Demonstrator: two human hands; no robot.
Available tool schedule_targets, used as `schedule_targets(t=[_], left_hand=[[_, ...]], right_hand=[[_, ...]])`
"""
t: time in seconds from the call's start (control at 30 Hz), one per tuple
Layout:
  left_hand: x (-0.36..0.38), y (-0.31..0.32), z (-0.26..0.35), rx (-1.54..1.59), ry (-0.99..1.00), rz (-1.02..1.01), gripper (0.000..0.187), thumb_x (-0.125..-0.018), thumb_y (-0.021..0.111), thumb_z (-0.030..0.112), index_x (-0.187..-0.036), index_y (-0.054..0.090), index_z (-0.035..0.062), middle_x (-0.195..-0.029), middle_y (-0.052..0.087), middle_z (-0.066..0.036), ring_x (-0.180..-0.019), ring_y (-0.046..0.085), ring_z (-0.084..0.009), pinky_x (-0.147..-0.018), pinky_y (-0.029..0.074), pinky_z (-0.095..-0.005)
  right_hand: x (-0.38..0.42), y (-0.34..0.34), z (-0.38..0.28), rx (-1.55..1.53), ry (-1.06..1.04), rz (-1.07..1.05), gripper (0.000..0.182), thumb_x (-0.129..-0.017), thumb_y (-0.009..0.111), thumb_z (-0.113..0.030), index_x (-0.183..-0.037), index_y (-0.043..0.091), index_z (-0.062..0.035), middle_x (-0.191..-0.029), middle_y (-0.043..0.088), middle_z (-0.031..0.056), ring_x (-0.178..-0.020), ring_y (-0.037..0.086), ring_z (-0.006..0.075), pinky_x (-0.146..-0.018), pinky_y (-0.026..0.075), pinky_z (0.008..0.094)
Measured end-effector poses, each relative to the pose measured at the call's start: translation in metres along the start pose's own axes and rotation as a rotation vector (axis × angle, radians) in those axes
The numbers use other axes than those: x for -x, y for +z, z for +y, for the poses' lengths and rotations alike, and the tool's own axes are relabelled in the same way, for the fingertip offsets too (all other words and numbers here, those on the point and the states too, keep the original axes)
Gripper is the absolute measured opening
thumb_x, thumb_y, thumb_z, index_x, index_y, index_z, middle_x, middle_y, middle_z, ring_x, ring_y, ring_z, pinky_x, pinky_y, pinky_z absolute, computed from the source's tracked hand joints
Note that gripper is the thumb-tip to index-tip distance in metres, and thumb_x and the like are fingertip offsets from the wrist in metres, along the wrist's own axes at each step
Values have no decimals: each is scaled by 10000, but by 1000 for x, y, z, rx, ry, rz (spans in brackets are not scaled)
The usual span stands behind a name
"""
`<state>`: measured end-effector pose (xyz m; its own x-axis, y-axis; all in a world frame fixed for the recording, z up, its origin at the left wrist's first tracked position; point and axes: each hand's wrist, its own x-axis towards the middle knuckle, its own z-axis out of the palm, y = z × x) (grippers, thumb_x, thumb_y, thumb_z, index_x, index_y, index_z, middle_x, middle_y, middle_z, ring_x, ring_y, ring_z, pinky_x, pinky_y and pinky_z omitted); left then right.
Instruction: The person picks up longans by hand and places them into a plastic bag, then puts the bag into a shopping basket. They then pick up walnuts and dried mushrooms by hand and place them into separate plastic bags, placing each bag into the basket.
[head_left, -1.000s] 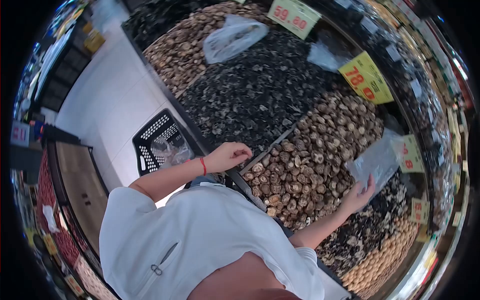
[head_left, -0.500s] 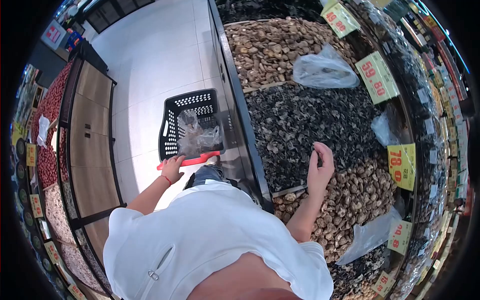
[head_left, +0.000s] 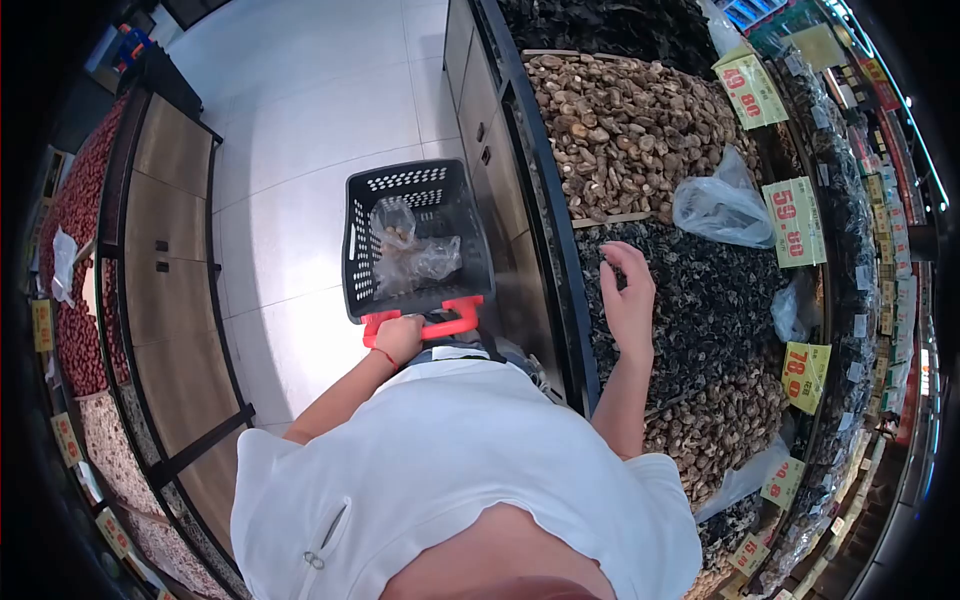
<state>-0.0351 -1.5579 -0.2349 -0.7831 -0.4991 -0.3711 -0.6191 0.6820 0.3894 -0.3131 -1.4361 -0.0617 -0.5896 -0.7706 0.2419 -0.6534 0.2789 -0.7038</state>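
My left hand (head_left: 399, 338) is wrapped around the red handle (head_left: 452, 318) of a black shopping basket (head_left: 357, 190) in front of me. Inside the basket lie clear plastic bags (head_left: 425, 258), with a few small brownish pieces showing in one of them. My right hand (head_left: 629, 298) hovers over a bin of dried black fungus (head_left: 700, 300), holding nothing. Its fingers are loosely bent, and the thumb stands apart from them. Beyond it is a bin of dried mushrooms (head_left: 630, 130), with a crumpled clear plastic bag (head_left: 725, 208) at its near right corner.
A dark-edged display counter (head_left: 545, 200) runs along my right, with price signs (head_left: 795, 222) behind the bins. Another bin of dried mushrooms (head_left: 715, 420) is near my right forearm. On the left stands a wooden cabinet (head_left: 175, 220) topped with red beans or dates (head_left: 75, 340). Pale floor tiles (head_left: 290, 150) stretch ahead.
The counter's bins and signs have shifted right and mostly down in view. The basket sits farther right, its handle still in my left hand. My right hand is slightly higher in view.
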Motion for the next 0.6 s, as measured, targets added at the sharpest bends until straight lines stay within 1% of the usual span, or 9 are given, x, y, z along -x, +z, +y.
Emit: schedule_targets(t=[0.13,0.2,0.23,0.3,0.43,0.5,0.53,0.57,0.6], left_hand=[[-32,-21,-3,67,62,-21,157,-700,493,136,-822,578,87,-694,593,-141,-655,588,-296,-549,459,-411],[-47,-25,-8,83,74,24,159,-701,493,136,-828,577,90,-696,591,-144,-661,583,-305,-565,458,-414],[-54,-29,-12,100,70,70,161,-703,493,137,-833,577,93,-699,589,-147,-667,579,-314,-581,457,-418],[-67,-39,-17,94,74,78,166,-718,493,149,-848,585,103,-704,592,-152,-679,580,-315,-595,459,-412],[-90,-54,-29,104,51,93,166,-745,492,172,-862,591,111,-708,590,-162,-683,575,-329,-608,459,-414],[-100,-61,-33,87,52,95,162,-748,494,181,-857,590,109,-699,584,-166,-671,571,-337,-600,456,-421],[-105,-65,-36,91,36,96,146,-730,503,164,-836,587,106,-700,585,-160,-670,571,-330,-601,456,-420],[-111,-68,-39,96,20,101,132,-713,512,147,-814,584,103,-702,586,-153,-668,571,-323,-601,456,-419],[-116,-72,-41,87,4,83,125,-706,519,144,-802,581,94,-698,583,-158,-660,567,-330,-600,454,-420]], right_hand=[[-16,9,1,32,26,-3,212,-743,506,-1,-952,538,5,-995,527,143,-912,520,282,-794,410,318],[-21,11,10,97,33,7,195,-758,508,4,-951,542,3,-993,536,103,-849,540,184,-756,427,272],[-24,10,13,105,44,26,195,-758,508,4,-951,542,3,-993,536,103,-849,540,184,-756,427,272],[-32,5,23,48,119,107,215,-742,512,1,-957,527,3,-961,531,135,-837,538,245,-741,427,305],[-55,-15,59,64,361,367,281,-768,528,-40,-1043,498,13,-985,534,116,-789,539,182,-670,447,283],[-70,-28,82,39,368,552,362,-781,538,-76,-1111,441,37,-1066,494,132,-815,534,165,-667,450,270],[-77,-36,86,39,443,603,471,-770,569,-115,-1165,373,51,-1142,440,151,-863,527,165,-704,446,279],[-82,-41,100,33,451,616,471,-770,569,-115,-1165,373,51,-1142,440,151,-863,527,165,-704,446,279],[-88,-47,119,17,474,715,519,-763,587,-138,-1183,348,49,-1170,416,157,-889,520,171,-723,440,283]])
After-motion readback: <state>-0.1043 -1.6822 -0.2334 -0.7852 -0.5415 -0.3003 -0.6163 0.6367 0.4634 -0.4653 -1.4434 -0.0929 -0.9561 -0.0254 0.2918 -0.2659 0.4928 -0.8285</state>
